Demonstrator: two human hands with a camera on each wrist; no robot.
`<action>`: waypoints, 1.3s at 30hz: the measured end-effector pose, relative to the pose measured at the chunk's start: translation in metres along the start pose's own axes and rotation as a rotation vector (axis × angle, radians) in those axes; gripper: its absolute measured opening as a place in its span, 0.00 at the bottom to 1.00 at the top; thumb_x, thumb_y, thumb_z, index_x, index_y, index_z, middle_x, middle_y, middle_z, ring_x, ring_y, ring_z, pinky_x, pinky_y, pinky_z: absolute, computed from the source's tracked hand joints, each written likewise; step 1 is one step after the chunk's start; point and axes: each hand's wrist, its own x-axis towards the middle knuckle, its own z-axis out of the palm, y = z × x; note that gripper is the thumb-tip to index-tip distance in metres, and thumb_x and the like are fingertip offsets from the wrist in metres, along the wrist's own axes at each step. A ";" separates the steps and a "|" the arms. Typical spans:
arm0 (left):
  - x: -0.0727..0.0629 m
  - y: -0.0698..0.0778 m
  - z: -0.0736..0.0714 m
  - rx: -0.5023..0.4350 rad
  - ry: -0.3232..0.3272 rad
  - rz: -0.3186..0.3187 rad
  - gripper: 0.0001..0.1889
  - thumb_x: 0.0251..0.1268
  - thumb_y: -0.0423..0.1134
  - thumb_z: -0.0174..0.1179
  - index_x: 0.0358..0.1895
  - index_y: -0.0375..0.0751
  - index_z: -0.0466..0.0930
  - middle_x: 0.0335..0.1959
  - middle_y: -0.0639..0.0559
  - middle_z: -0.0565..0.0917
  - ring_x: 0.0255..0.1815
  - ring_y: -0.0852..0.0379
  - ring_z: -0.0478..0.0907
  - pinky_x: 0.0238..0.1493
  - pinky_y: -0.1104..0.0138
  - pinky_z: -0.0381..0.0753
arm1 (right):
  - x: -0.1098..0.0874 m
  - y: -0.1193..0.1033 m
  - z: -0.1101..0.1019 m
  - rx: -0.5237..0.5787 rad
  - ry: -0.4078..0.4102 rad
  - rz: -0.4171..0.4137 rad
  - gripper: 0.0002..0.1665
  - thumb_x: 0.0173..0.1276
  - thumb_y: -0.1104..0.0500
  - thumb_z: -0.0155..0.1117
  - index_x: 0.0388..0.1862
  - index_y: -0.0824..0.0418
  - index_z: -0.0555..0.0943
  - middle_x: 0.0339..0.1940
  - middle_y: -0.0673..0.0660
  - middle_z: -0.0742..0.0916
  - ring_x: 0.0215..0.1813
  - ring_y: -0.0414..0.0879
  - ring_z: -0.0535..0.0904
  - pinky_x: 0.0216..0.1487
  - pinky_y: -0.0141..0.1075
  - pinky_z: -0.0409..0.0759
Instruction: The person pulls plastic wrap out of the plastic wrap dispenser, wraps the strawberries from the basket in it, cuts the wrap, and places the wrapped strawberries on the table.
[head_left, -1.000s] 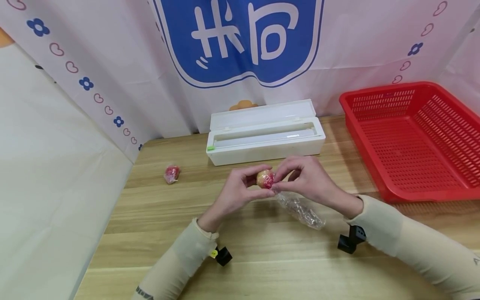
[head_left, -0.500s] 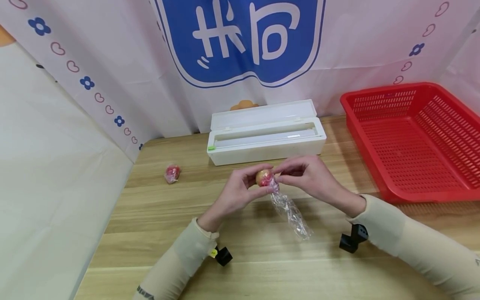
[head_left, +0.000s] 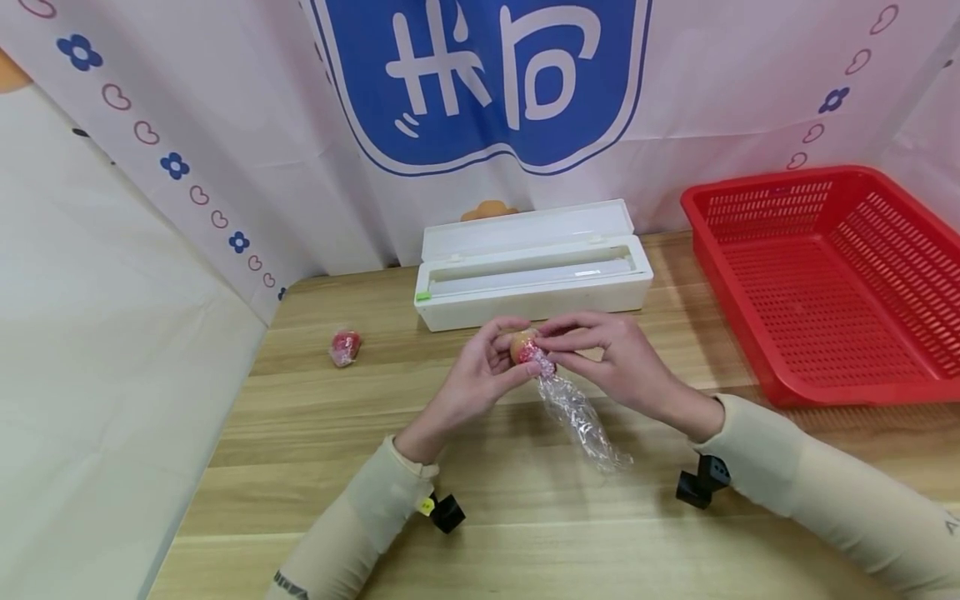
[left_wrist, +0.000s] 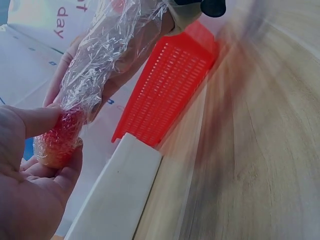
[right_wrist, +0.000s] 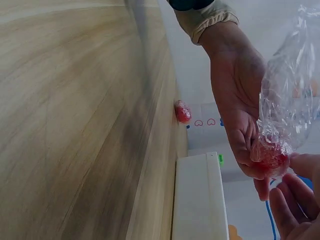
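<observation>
A small round red-and-yellow fruit [head_left: 522, 347] is wrapped in clear cling film, held up over the table. My left hand [head_left: 476, 383] grips it between thumb and fingers, the thumb pressing the film against its red side in the left wrist view. A long, loosely twisted tail of cling film [head_left: 581, 417] hangs from the fruit toward the front right. My right hand [head_left: 626, 367] pinches at the fruit's right side; in the right wrist view its thumb touches the wrapped fruit [right_wrist: 272, 159], its other fingers just below.
Behind the hands stands a white cling film box [head_left: 532, 304], lid raised and a roll inside. A red perforated basket [head_left: 795, 392] is at the right. Another wrapped red fruit [head_left: 345, 347] lies on the wooden table [head_left: 300, 467] at the left. A printed cloth hangs behind.
The film tail has swung from under my right hand to hang below the fruit. My right fingers have shifted over the wrapped fruit while my left hand keeps holding it, its fingers rearranged.
</observation>
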 end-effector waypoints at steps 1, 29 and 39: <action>0.000 0.000 0.000 -0.012 0.007 -0.006 0.28 0.64 0.25 0.61 0.66 0.33 0.63 0.56 0.32 0.80 0.50 0.59 0.83 0.55 0.69 0.83 | 0.000 0.000 0.000 -0.004 0.001 -0.005 0.16 0.63 0.62 0.71 0.51 0.55 0.87 0.55 0.51 0.88 0.58 0.46 0.84 0.56 0.36 0.84; -0.002 -0.001 -0.003 -0.074 0.034 0.041 0.22 0.68 0.27 0.59 0.64 0.33 0.74 0.60 0.35 0.79 0.50 0.59 0.84 0.52 0.64 0.86 | -0.008 0.007 -0.003 0.055 0.074 0.069 0.15 0.62 0.62 0.73 0.48 0.54 0.88 0.49 0.51 0.90 0.43 0.38 0.87 0.41 0.30 0.87; -0.001 0.001 -0.002 -0.144 0.060 -0.012 0.21 0.69 0.27 0.57 0.64 0.29 0.70 0.62 0.37 0.74 0.52 0.57 0.83 0.55 0.67 0.84 | -0.015 0.006 0.007 -0.208 0.033 -0.420 0.39 0.49 0.68 0.79 0.62 0.61 0.77 0.56 0.60 0.80 0.40 0.43 0.83 0.36 0.27 0.85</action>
